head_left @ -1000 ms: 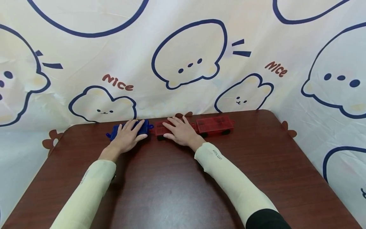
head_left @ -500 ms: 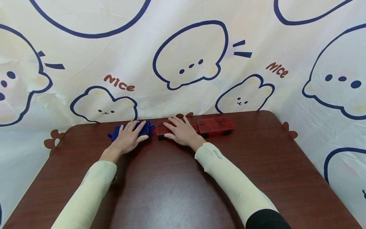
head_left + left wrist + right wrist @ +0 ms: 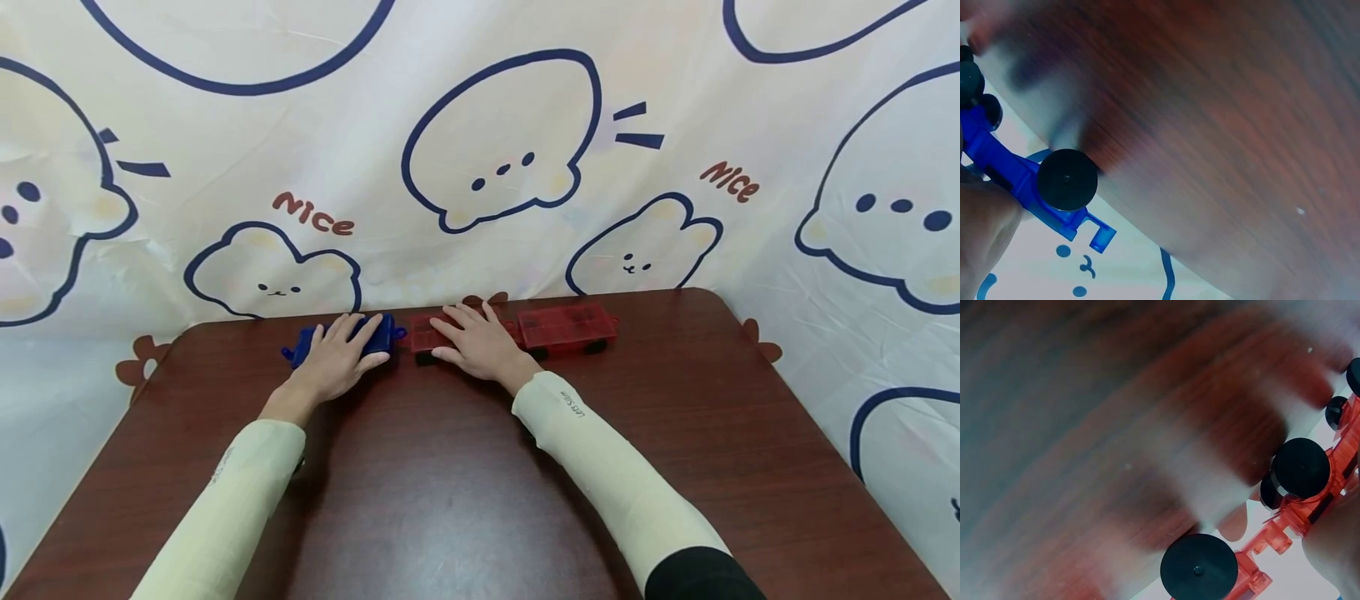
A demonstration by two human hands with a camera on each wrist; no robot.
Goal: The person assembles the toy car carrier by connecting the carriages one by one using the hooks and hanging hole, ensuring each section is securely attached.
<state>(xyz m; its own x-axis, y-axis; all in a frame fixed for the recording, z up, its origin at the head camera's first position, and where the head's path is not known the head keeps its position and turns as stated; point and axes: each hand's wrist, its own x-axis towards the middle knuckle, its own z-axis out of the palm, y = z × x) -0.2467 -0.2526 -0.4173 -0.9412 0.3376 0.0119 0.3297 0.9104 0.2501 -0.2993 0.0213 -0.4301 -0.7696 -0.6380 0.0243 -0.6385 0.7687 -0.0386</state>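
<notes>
Pale sleeves [image 3: 232, 500] cover both forearms. Beyond them, the left hand [image 3: 333, 362] lies over the blue wagon [image 3: 383, 335], fingers spread and nearly straight, thumb set apart on the near side. The right hand [image 3: 480, 346] rests likewise on the middle red wagon [image 3: 423, 337]. Neither seems to clench anything; so flat a touch would suit steadying things on wheels. The second red wagon [image 3: 564, 327] stands untouched, just right of the right hand. All three sit in line, presumably to bring their couplings together; the blue ring [image 3: 399, 332] faces the middle red wagon between the hands, but whether it is hooked cannot be told. Black wheels [image 3: 1300, 469] carry the red wagons.

The dark, wood-grained bench [image 3: 420, 467] ends just past the hands, glossy, its far corners rounded. Behind hangs a pale cloth [image 3: 495, 125] with blue-outlined animals and "Nice", slightly creased.
</notes>
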